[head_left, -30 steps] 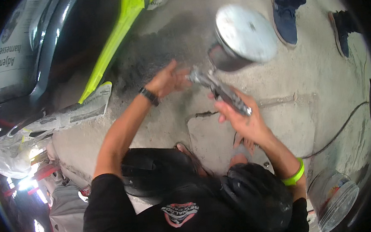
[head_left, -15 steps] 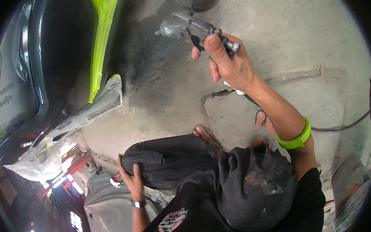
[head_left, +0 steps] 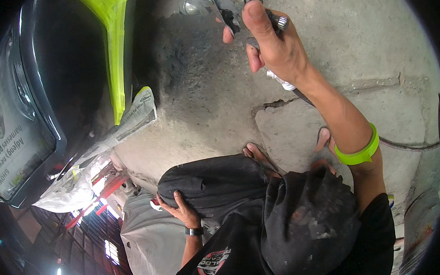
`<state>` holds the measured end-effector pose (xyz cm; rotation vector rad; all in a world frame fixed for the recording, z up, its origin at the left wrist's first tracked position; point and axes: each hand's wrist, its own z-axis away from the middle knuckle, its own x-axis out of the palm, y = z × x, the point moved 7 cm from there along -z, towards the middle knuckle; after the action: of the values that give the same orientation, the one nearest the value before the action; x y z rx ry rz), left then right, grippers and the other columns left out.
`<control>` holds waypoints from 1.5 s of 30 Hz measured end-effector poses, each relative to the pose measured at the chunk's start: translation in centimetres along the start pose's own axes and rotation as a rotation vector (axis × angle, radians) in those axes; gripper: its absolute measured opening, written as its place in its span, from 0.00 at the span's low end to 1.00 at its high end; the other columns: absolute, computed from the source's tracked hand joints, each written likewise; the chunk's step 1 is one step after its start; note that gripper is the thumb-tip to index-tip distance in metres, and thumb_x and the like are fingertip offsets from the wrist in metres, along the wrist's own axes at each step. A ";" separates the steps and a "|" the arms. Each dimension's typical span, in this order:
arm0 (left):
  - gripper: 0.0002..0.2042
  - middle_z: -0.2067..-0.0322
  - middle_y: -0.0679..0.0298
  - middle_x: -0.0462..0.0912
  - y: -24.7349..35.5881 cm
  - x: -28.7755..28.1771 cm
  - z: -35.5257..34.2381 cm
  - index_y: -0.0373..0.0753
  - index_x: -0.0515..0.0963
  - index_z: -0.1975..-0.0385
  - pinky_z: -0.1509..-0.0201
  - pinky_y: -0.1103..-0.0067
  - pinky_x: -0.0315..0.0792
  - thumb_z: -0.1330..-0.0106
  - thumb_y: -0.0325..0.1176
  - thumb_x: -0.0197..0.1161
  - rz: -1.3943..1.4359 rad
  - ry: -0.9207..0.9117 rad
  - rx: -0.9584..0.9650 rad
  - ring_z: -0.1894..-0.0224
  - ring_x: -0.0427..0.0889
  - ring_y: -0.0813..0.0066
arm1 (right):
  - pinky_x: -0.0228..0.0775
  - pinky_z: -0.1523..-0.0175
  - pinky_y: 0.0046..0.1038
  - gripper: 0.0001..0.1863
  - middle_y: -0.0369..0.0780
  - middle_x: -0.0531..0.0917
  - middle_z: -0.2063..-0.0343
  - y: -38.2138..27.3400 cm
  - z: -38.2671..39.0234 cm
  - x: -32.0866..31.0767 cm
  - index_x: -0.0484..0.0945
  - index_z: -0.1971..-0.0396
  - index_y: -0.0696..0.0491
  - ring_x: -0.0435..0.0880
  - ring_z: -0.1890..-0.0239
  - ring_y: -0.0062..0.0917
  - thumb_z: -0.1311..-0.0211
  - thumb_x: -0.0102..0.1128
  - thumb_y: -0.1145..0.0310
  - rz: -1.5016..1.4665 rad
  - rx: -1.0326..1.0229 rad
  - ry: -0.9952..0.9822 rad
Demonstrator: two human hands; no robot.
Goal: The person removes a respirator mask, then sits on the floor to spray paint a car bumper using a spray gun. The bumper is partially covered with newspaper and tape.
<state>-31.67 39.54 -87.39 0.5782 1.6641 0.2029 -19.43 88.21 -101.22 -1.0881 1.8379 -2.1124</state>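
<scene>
Vehicle paint workshop: masked car body [head_left: 51, 97] with green tape [head_left: 110, 38], spray gun [head_left: 222, 6], stained concrete floor [head_left: 202, 88].

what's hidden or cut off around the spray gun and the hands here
- Spray gun, head view: its top is cut off by the upper edge; the right hand covers its handle.
- Left hand: palm hidden against the black-trousered knee.
- Hose: far end lost at the dark right rim.

Right hand [head_left: 275, 48] raised, fingers clenched; left hand [head_left: 184, 213] resting on knee.
</scene>
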 end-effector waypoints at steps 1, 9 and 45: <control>0.32 0.33 0.52 0.60 0.2 0.1 -0.1 0.35 0.56 0.30 0.29 0.70 0.55 0.29 0.40 0.61 -0.014 -0.003 0.003 0.35 0.62 0.63 | 0.66 0.84 0.22 0.43 0.33 0.73 0.88 0.2 0.0 0.1 0.75 0.79 0.53 0.74 0.89 0.17 0.42 0.43 0.21 -0.002 0.005 -0.004; 0.34 0.31 0.49 0.58 0.4 0.8 -0.7 0.31 0.55 0.30 0.25 0.66 0.45 0.30 0.38 0.61 0.059 -0.037 -0.013 0.30 0.57 0.58 | 0.66 0.85 0.21 0.42 0.30 0.68 0.92 2.2 1.7 2.5 0.74 0.80 0.52 0.72 0.90 0.16 0.42 0.45 0.22 -0.069 0.109 -0.132; 0.35 0.31 0.48 0.58 1.3 0.8 -0.7 0.30 0.53 0.29 0.24 0.66 0.44 0.32 0.35 0.61 0.039 -0.058 0.044 0.29 0.55 0.57 | 0.63 0.84 0.17 0.40 0.37 0.84 0.70 -4.9 0.4 -0.6 0.81 0.53 0.57 0.75 0.88 0.16 0.33 0.45 0.30 0.305 0.190 -0.030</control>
<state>-32.07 41.17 -87.36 0.6442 1.6053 0.1762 -17.03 89.40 -96.99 -0.7397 1.6281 -2.0274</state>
